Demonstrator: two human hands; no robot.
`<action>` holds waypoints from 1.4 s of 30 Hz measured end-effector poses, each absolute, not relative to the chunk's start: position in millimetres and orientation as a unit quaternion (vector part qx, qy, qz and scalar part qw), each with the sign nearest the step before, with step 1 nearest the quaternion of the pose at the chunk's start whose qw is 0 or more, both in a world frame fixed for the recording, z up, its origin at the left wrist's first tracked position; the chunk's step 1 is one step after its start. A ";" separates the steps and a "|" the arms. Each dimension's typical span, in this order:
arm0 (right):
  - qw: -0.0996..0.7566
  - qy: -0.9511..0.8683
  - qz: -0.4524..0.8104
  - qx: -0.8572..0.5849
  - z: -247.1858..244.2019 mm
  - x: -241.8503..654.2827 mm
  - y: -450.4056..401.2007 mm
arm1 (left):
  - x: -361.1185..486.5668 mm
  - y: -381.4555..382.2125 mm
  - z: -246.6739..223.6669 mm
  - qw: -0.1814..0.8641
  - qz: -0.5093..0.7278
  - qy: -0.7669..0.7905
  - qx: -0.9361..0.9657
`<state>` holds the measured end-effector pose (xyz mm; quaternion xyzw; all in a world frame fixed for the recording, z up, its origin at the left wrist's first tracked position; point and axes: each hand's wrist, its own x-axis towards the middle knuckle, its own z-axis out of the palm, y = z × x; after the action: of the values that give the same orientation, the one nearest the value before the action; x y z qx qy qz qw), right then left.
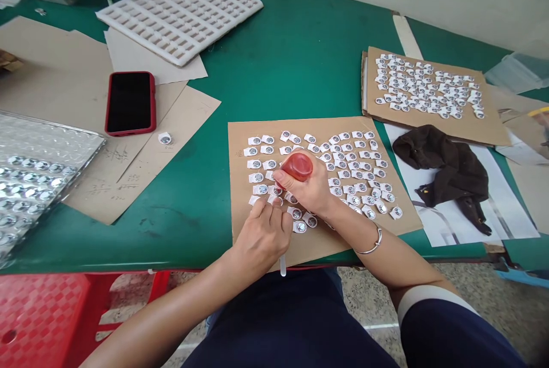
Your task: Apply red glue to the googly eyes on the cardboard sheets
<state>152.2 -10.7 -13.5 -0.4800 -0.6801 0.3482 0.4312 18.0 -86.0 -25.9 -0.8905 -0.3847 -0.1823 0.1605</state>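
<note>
My right hand (316,190) is wrapped round a rounded red squeeze bottle (299,166), which leans over the small pieces; its tip is hidden. Beside it, my left hand (266,232) is closed, knuckles up, low over the same spot. A thin, flat, pale stick (282,266) pokes out below that hand; its other end is hidden by the fingers. Under both hands lies a brown cardboard sheet (253,219) bearing many small white tabs with round silvery centres, such as this tab (299,227) near the front.
A stacked cardboard sheet (493,122) with similar tabs lies at the right, above a dark cloth (461,168). To the left are a red-cased phone (130,103), one loose tab (164,138) and a clear-wrapped pack of silvery domes (30,176). A white moulded tray (180,14) lies behind.
</note>
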 end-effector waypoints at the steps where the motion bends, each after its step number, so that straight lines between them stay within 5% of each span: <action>1: 0.433 -0.680 0.346 -0.480 -13.8 152.2 -10.5 | 17.8 -86.1 -26.1 0.159 -0.182 -0.384 -0.891; 34: 0.459 -0.705 0.277 -0.464 -15.6 159.4 -4.7 | 9.7 -75.4 -7.2 0.028 -0.147 -0.384 -0.911; 42: 0.443 -0.675 0.334 -0.486 -0.4 159.3 -4.8 | -14.9 -41.0 7.0 -0.195 -0.131 -0.389 -0.891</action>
<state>159.3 -4.8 -0.4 -0.4861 -0.6754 0.3337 0.4430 -14.9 -41.0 7.0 -0.8908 -0.3889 -0.1311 -0.1951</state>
